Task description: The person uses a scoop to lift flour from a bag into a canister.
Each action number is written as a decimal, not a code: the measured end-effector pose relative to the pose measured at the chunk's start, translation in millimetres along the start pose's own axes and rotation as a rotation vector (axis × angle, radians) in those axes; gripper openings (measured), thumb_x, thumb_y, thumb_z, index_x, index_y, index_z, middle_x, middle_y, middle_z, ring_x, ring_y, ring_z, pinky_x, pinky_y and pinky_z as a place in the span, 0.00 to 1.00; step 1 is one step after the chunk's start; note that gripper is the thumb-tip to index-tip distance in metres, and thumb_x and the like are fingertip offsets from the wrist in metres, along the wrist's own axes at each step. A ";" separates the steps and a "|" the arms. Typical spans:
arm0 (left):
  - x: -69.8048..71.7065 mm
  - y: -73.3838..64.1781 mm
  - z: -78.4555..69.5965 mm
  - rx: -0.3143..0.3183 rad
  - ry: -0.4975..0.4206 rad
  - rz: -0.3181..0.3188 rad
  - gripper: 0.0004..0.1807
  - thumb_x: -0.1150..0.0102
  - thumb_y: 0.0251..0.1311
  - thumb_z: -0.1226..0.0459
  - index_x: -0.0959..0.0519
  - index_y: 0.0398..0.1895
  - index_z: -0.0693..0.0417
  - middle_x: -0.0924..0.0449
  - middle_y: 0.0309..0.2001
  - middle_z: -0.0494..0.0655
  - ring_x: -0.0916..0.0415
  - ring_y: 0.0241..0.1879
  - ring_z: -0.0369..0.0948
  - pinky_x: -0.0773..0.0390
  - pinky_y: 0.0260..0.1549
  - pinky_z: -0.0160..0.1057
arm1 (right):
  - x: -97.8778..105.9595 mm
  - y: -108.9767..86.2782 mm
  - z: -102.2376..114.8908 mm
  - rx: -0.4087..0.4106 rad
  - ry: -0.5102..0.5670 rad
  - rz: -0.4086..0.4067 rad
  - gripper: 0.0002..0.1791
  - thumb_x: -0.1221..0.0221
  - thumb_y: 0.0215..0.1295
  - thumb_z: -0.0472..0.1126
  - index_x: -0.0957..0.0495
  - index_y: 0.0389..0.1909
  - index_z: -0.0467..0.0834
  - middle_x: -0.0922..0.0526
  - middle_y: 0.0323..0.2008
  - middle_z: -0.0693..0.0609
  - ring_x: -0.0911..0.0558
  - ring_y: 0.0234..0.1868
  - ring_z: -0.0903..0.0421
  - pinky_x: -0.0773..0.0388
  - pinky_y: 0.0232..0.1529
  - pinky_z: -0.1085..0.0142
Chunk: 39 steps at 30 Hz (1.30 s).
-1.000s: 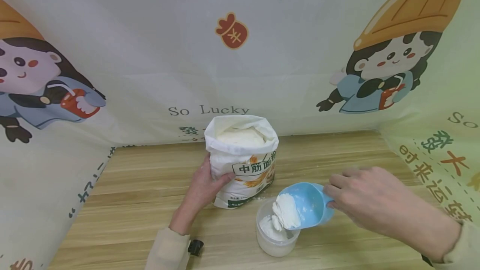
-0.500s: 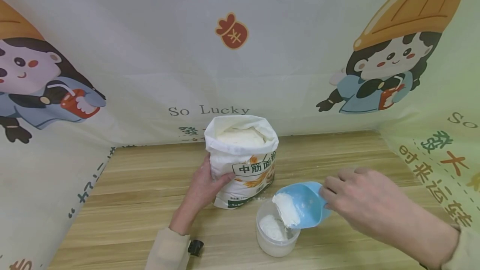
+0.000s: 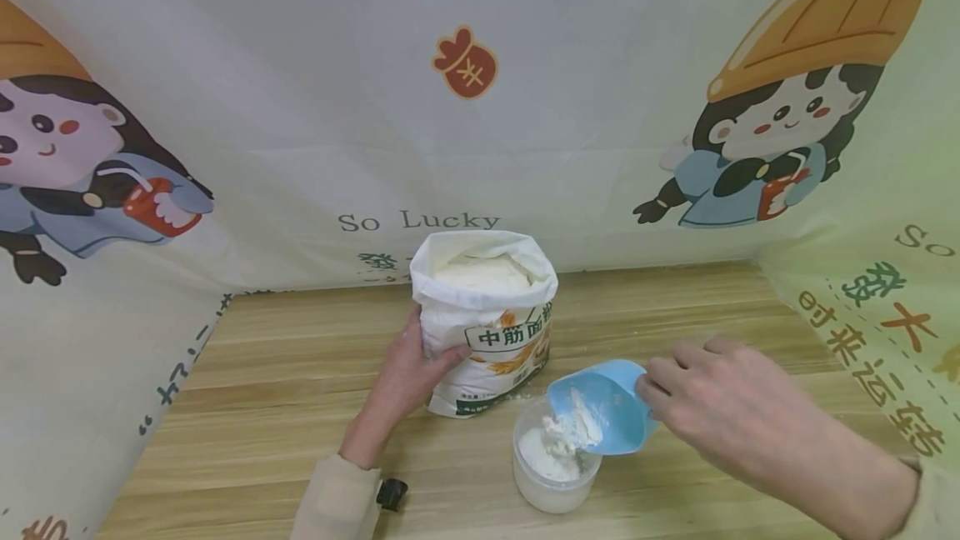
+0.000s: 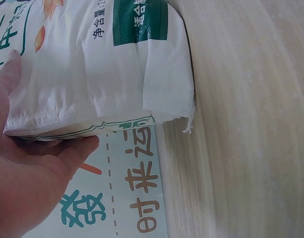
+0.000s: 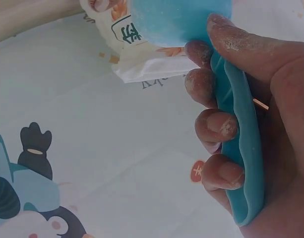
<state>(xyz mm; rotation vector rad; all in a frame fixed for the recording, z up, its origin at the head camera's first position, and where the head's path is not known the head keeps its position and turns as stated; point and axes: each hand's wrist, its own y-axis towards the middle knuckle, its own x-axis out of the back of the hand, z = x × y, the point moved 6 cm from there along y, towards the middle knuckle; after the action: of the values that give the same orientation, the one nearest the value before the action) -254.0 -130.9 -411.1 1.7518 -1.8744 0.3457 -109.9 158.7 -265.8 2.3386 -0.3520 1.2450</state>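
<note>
An upright white flour bag (image 3: pixel 480 357) with a rolled-down top stands on the wooden table, flour showing inside. My left hand (image 3: pixel 408 373) grips its left side, thumb (image 4: pixel 10 72) on the front and fingers round the edge. In my right hand (image 3: pixel 712 402) is a blue scoop (image 3: pixel 618 411), its handle (image 5: pixel 241 144) wrapped by curled fingers dusted with flour. The scoop tilts left over a clear round tub (image 3: pixel 553 494), and flour (image 3: pixel 573 432) slides off its lip onto the white heap in the tub.
A printed cloth (image 3: pixel 570 90) with cartoon figures hangs behind and along both sides of the wooden table (image 3: pixel 285 373). A little spilled flour lies by the bag's base. A black band piece (image 3: pixel 392 494) sits at the left cuff.
The scoop has tilted further, and flour that lay on it now breaks up and falls into the tub. My left hand and the bag have stayed in place.
</note>
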 end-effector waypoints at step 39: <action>-0.3 -0.1 0.9 -0.003 -0.006 -0.004 0.47 0.25 0.60 0.59 0.42 0.77 0.58 0.23 0.63 0.62 0.25 0.63 0.59 0.27 0.64 0.63 | -30.2 -23.0 -35.0 -0.159 0.315 -0.093 0.13 0.34 0.68 0.57 0.14 0.38 0.52 0.17 0.31 0.64 0.20 0.26 0.66 0.22 0.20 0.69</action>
<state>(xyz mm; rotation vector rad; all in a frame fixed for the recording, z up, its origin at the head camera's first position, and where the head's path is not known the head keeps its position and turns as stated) -254.0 -131.2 -412.0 1.7560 -1.8747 0.3368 -141.8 196.6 -280.5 1.9649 -0.2247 1.4549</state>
